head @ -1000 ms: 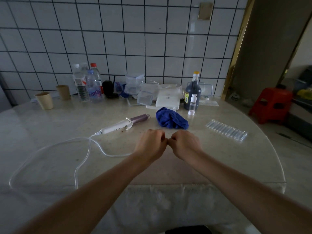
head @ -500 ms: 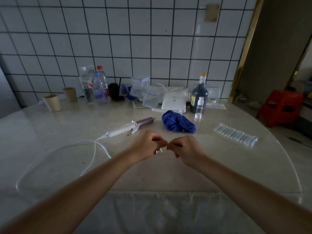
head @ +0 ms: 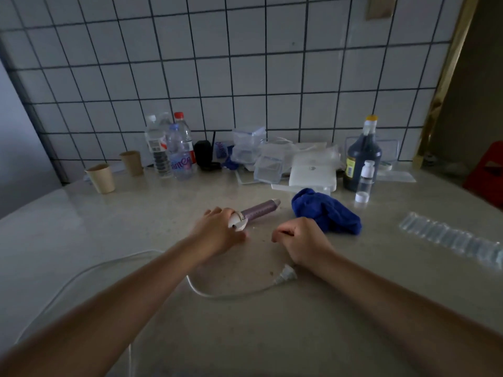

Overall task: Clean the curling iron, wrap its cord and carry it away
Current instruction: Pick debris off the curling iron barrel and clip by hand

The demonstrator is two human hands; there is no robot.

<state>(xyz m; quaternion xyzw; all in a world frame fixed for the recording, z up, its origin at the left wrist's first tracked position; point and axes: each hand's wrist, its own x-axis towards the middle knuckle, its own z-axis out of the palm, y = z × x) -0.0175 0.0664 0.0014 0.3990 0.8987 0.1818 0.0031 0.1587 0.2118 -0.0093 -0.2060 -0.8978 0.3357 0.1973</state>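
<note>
The curling iron (head: 260,211) lies on the pale stone table (head: 136,227), its purple barrel pointing right and away. My left hand (head: 217,231) covers its white handle, fingers curled over it. My right hand (head: 299,239) rests beside it as a loose fist with nothing visible in it, just in front of a crumpled blue cloth (head: 326,210). The white cord (head: 226,295) curves under my left forearm and loops off to the left. Its plug (head: 284,276) lies free on the table by my right wrist.
Along the tiled wall stand two paper cups (head: 100,178), water bottles (head: 174,151), clear plastic boxes (head: 268,165), a white box (head: 313,175), a dark bottle (head: 362,156) and a small white-capped bottle (head: 364,180). A strip of clear vials (head: 449,238) lies right; a red stool (head: 487,172) stands beyond.
My hands, held together at the table's middle, have parted. The left one has moved forward onto the curling iron's handle. The plug now lies on the table by my right wrist.
</note>
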